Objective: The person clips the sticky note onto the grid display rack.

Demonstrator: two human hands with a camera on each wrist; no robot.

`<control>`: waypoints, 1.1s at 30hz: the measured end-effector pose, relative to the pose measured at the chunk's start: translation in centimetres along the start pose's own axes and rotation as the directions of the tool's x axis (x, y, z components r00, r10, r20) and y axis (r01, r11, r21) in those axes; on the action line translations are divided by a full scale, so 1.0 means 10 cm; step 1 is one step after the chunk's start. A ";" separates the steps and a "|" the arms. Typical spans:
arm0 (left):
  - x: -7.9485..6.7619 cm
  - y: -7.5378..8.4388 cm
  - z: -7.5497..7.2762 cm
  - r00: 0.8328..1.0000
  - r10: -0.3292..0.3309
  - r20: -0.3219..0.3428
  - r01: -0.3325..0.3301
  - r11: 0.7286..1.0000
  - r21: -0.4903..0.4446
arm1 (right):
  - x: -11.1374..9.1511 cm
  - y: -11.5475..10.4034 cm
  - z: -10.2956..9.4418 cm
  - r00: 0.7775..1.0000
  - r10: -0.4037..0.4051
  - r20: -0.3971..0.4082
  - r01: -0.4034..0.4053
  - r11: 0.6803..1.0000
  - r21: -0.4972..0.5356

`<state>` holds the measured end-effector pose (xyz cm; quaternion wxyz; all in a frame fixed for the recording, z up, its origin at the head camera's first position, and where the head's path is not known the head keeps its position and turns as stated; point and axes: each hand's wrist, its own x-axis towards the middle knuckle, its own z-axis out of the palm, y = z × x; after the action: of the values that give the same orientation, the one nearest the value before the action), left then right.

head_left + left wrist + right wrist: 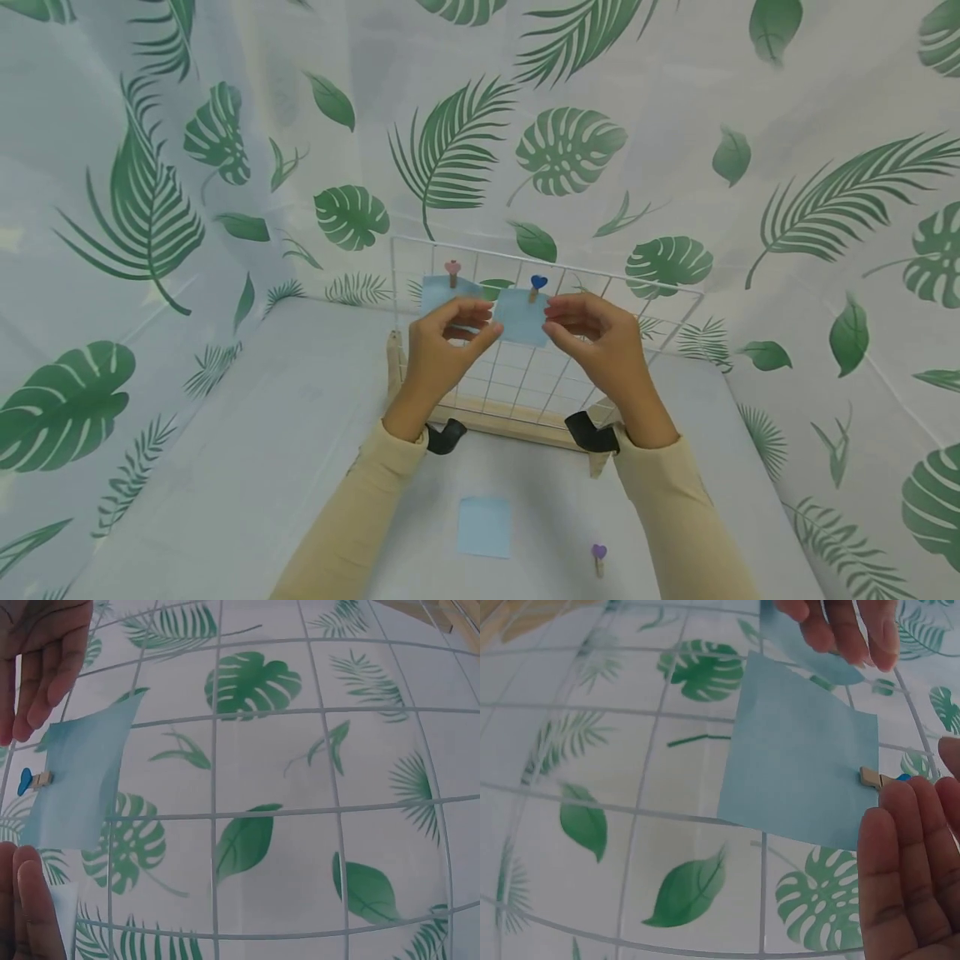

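A light blue square of paper (520, 318) hangs on a white wire grid, held at its top by a small wooden clothespin with a blue heart (538, 282). My left hand (441, 350) is at the paper's left edge and my right hand (606, 333) at its right edge. Both hands have relaxed fingers, and the wrist views show the fingers extended beside the sheet (799, 754) without pinching it. Left of it hangs another blue paper (444, 289) under a pink-heart clothespin (453, 268), partly hidden by my left hand.
The grid stands on a wooden base (502, 422) on the white table. In front of it lie a blue paper square (483, 527) and a purple-heart clothespin (599, 558). A leaf-patterned curtain (465, 50) surrounds the table. Black wrist straps (447, 436) show at both sleeves.
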<state>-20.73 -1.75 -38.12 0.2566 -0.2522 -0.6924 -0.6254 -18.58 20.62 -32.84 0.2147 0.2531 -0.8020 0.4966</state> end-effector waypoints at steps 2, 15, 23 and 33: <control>-0.02 0.01 -0.03 1.000 -0.010 0.028 0.011 0.999 -0.038 | -0.03 0.00 -0.02 0.999 0.020 0.025 -0.021 0.998 0.060; -0.13 -0.02 -0.17 0.981 -0.015 0.196 0.045 0.988 -0.150 | -0.23 0.05 -0.10 0.996 0.032 0.082 -0.048 0.978 0.203; -0.21 -0.03 -0.22 0.960 -0.063 0.271 0.102 0.986 -0.131 | -0.36 0.10 -0.13 0.996 0.041 0.080 -0.056 0.981 0.188; -0.35 -0.05 -0.29 0.951 -0.083 0.296 0.128 0.982 -0.136 | -0.55 0.17 -0.16 0.996 0.054 0.067 -0.066 0.980 0.186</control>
<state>-18.33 -4.75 -40.57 0.0984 -0.3226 -0.6847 -0.6461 -15.21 23.76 -36.65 0.1498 0.2632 -0.7650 0.5684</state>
